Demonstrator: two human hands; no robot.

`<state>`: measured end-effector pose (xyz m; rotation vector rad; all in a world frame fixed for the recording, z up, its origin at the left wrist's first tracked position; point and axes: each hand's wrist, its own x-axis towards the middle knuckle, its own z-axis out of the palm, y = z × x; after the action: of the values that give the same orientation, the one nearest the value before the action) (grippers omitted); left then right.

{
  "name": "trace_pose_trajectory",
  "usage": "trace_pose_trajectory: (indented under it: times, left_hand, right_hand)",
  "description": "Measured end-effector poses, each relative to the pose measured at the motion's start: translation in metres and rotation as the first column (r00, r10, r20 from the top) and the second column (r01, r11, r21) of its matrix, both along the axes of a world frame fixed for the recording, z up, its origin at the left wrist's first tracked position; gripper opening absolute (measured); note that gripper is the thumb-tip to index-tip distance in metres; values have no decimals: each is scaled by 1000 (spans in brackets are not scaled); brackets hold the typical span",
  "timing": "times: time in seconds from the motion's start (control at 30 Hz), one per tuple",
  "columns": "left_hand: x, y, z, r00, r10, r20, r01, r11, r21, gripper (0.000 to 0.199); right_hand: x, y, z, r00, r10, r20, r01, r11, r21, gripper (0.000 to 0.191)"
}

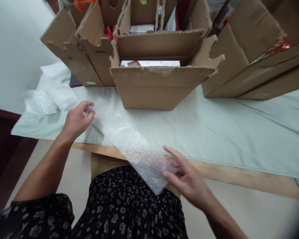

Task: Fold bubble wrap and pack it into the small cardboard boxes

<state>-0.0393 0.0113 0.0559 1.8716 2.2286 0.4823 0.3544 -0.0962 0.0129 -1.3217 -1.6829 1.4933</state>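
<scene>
A long, narrow piece of clear bubble wrap [129, 139] stretches slantwise from the table over its near edge. At its far left end, my left hand [78, 118] is closed, pinching the corner between thumb and fingers. My right hand [186, 176] is at the near right end, slightly blurred. Its thumb lies against the wrap, the curled fingers show partly through the film, and the index finger sticks out. The lower tip of the wrap hangs in front of my dark floral clothing.
A cardboard box [149, 88] holding a white flat package [159, 63] stands just beyond the wrap. More open cardboard boxes [89, 63] line the back, with others at right [254, 73]. White bubble-wrap pouches [49, 89] lie left on the pale green tablecloth [229, 132].
</scene>
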Motion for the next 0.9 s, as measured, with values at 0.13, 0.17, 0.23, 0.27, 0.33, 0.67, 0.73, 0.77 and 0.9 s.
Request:
trace_pose_trajectory:
  times: [0.13, 0.17, 0.23, 0.27, 0.33, 0.67, 0.73, 0.77, 0.9]
  left_hand:
    - [-11, 56, -1, 980, -85, -178, 93, 995, 39, 48]
    - [-10, 70, -3, 977, -96, -191, 108, 993, 51, 49]
    - [-6, 92, -9, 973, -113, -200, 130, 988, 77, 47]
    - [-2, 98, -12, 972, -108, -206, 130, 987, 96, 46]
    - [8, 97, -20, 973, -95, -213, 130, 979, 158, 44]
    - [44, -73, -58, 762, -537, 363, 437, 839, 324, 24]
    - [40, -89, -61, 709, -463, 532, 392, 886, 248, 41]
    - [38, -93, -63, 676, -418, 607, 363, 905, 220, 50]
    - [36, -99, -72, 654, -266, 709, 193, 964, 184, 63]
  right_hand:
    - [-64, -7, -14, 987, 158, 29, -159, 984, 84, 60]
    - [-76, -6, -17, 985, 170, 34, -172, 979, 106, 60]
    - [-93, -2, -20, 983, 182, 31, -185, 974, 128, 58]
    - [-97, -1, -20, 982, 186, 32, -189, 973, 131, 56]
    - [-101, 2, -21, 982, 186, 44, -191, 973, 128, 50]
    - [-94, 19, 4, 958, 250, -141, -273, 945, -180, 28]
    - [-99, 30, 10, 941, 203, -272, -270, 932, -240, 33]
    - [-103, 37, 12, 929, 151, -337, -246, 934, -258, 37]
    - [-131, 69, 6, 851, -17, -525, -144, 954, -264, 52]
